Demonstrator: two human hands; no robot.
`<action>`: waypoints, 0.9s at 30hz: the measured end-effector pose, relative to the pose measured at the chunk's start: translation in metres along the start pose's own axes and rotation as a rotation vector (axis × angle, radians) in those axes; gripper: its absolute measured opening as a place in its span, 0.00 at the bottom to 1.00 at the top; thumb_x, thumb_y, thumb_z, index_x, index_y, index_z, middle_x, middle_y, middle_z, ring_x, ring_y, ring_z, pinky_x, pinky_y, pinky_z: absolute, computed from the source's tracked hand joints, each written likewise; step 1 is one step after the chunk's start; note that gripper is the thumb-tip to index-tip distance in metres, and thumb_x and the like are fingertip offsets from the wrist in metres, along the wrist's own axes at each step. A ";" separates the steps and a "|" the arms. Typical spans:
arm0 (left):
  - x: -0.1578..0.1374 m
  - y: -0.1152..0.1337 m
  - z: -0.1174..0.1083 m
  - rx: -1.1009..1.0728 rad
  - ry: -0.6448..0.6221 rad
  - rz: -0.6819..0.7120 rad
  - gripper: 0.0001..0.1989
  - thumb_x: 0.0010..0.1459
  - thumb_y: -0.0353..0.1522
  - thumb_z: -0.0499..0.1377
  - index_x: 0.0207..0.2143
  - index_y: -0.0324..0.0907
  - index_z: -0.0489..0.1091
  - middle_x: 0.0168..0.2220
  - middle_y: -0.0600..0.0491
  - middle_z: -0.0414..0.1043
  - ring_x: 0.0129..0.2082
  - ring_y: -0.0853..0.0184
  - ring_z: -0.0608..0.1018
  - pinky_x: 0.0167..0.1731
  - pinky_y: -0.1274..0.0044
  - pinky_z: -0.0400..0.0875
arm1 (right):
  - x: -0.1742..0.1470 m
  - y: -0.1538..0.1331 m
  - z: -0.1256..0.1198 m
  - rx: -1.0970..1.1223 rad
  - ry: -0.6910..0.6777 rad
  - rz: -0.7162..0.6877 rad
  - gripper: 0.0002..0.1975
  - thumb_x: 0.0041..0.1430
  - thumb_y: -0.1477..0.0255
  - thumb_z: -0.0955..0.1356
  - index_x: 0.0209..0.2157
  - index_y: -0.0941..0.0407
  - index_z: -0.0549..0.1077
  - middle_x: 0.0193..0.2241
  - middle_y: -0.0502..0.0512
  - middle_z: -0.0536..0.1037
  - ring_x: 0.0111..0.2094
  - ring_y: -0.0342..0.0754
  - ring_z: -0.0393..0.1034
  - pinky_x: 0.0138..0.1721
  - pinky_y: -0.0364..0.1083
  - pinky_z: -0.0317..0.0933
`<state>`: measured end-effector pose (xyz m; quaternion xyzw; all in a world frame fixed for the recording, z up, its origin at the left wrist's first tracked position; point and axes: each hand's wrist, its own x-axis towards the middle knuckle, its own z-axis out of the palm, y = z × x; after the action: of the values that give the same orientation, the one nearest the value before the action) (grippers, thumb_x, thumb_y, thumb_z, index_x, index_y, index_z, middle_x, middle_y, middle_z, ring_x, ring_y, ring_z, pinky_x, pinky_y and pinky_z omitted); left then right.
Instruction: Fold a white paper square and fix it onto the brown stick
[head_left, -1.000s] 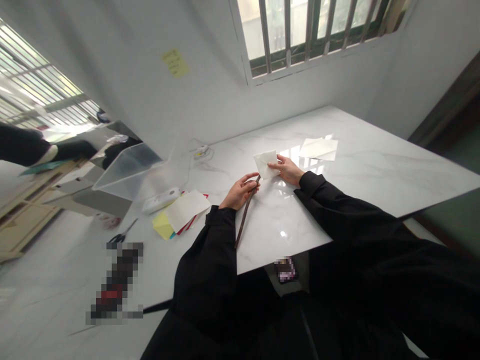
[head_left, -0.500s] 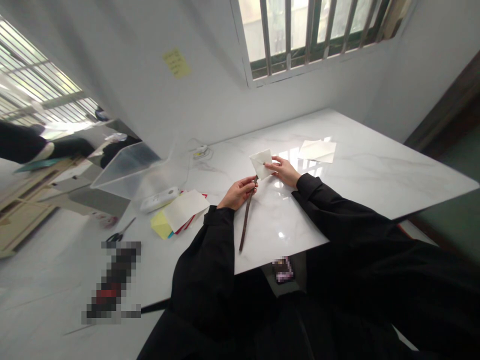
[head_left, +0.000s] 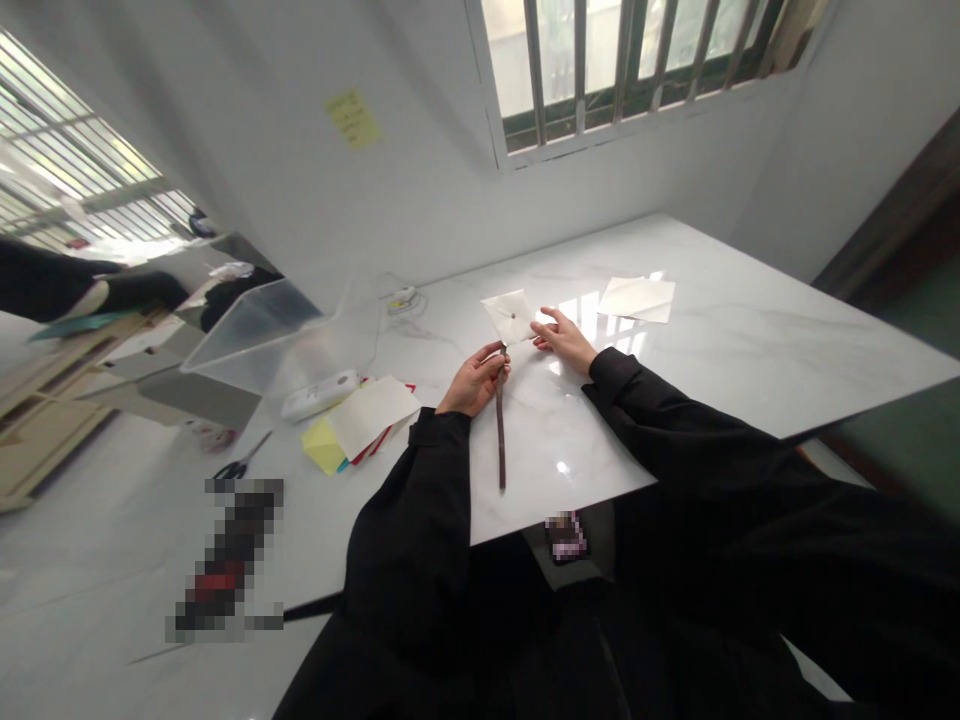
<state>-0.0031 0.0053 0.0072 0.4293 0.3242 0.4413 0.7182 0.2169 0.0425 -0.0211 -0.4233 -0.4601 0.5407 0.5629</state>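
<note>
My left hand (head_left: 474, 382) is closed around the upper part of a thin brown stick (head_left: 502, 440), whose lower end points toward the table's front edge. At the stick's top is a folded white paper pinwheel (head_left: 504, 312), roughly square, with a small brown dot near its middle. My right hand (head_left: 566, 342) is beside the pinwheel's right corner with its fingers apart. Its fingertips are at the paper's edge; whether they touch it I cannot tell.
White paper sheets (head_left: 637, 299) lie to the right on the marble-look table (head_left: 787, 330). On the left are coloured papers (head_left: 375, 418), a white power strip (head_left: 321, 396), scissors (head_left: 238, 466), a clear plastic bin (head_left: 262, 345) and a blurred-out dark object (head_left: 229, 560). A person's dark sleeve (head_left: 52, 285) shows far left.
My right hand's fingertips have come off the pinwheel's middle to its right edge. The pinwheel has turned and shifted left, and the stick's lower end has swung right.
</note>
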 end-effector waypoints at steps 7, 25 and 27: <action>-0.001 0.000 0.000 -0.048 0.062 0.041 0.26 0.48 0.30 0.75 0.49 0.40 0.72 0.35 0.54 0.77 0.30 0.75 0.78 0.34 0.82 0.72 | -0.002 0.001 0.002 -0.002 -0.043 0.009 0.44 0.56 0.57 0.76 0.67 0.57 0.57 0.34 0.55 0.82 0.30 0.45 0.74 0.33 0.44 0.72; -0.002 -0.003 -0.002 -0.030 0.073 0.072 0.27 0.47 0.32 0.75 0.49 0.42 0.71 0.35 0.57 0.77 0.31 0.76 0.79 0.36 0.82 0.72 | -0.014 -0.010 0.007 -0.311 -0.010 -0.094 0.21 0.54 0.69 0.65 0.49 0.59 0.76 0.17 0.46 0.70 0.22 0.45 0.63 0.29 0.44 0.61; -0.002 -0.003 -0.002 -0.026 0.071 0.069 0.27 0.47 0.32 0.75 0.49 0.42 0.71 0.35 0.56 0.77 0.31 0.76 0.79 0.36 0.82 0.73 | -0.013 -0.010 0.006 -0.294 -0.003 -0.077 0.26 0.52 0.70 0.65 0.54 0.59 0.74 0.18 0.46 0.71 0.22 0.46 0.63 0.30 0.45 0.62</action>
<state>-0.0046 0.0030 0.0037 0.4149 0.3287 0.4850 0.6961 0.2137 0.0284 -0.0107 -0.4823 -0.5513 0.4461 0.5143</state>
